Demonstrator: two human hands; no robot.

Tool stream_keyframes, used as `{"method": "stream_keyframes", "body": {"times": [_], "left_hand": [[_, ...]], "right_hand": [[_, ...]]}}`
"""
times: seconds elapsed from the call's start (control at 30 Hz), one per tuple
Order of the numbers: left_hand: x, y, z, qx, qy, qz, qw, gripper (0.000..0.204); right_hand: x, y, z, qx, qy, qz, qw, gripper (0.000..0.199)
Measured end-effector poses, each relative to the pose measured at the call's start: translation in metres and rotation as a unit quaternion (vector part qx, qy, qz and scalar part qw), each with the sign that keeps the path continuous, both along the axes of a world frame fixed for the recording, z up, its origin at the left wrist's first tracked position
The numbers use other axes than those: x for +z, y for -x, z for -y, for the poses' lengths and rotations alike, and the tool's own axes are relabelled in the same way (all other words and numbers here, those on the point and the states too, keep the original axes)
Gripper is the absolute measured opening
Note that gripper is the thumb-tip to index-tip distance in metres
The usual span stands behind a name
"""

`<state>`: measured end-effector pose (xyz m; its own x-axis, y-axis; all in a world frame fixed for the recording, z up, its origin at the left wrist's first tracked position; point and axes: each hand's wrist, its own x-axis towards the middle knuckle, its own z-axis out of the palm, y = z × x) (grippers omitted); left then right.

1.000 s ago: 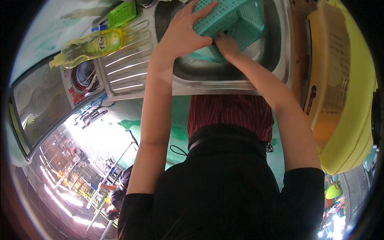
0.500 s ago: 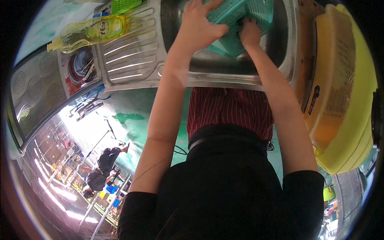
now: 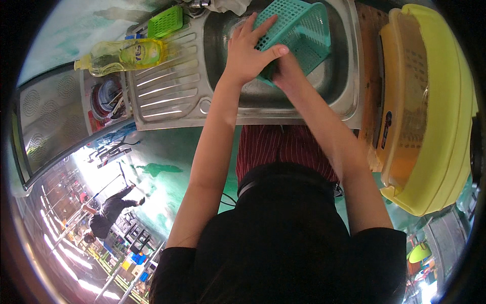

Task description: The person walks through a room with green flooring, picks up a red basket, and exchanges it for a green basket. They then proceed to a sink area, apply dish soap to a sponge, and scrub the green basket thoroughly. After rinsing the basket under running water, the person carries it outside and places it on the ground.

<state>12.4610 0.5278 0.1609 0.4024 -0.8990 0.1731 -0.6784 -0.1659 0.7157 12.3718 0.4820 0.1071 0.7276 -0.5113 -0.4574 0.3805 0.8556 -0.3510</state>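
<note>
over the sink [image 3: 349,96], both hands have tilted the teal basket [image 3: 304,33] further.

A green floor [image 3: 167,167] shows below the steel sink unit [image 3: 172,96], with bright daylight pooling at the left. A window grille [image 3: 43,126] stands far left, and a yellow plastic cabinet [image 3: 435,111] fills the right.

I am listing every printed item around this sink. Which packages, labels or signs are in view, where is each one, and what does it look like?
Dish soap bottle: lies on its side on the steel draining board, left of the sink; clear yellow plastic with a yellow and green label.
Small sticker: on the near side of the yellow lidded container, right of the sink; dark, with a red spot.
No signs or screens can be made out.
</note>
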Motion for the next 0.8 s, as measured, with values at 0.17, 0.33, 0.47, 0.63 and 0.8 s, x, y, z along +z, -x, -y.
{"method": "stream_keyframes", "body": {"times": [0.17,0.33,0.47,0.63,0.8], "left_hand": [[0.011,0.006,-0.011,-0.032,-0.052,0.007,0.998,0.074],[0.019,0.009,-0.018,-0.039,-0.065,-0.013,0.997,0.074],[0.024,0.009,-0.026,-0.049,-0.057,-0.017,0.997,0.08],[0.033,0.013,-0.044,-0.054,-0.099,-0.036,0.993,0.087],[0.025,0.022,-0.055,-0.02,-0.102,-0.06,0.993,0.089]], "right_hand": [[0.041,0.0,0.026,-0.158,-0.055,0.029,0.985,0.028],[0.05,0.001,0.051,-0.13,-0.017,-0.016,0.991,0.033],[0.047,0.011,0.01,-0.018,0.008,-0.051,0.998,0.026],[0.034,0.009,-0.019,0.131,0.161,-0.056,0.977,0.026],[0.029,-0.014,0.012,-0.109,0.024,-0.063,0.992,0.022]]}}
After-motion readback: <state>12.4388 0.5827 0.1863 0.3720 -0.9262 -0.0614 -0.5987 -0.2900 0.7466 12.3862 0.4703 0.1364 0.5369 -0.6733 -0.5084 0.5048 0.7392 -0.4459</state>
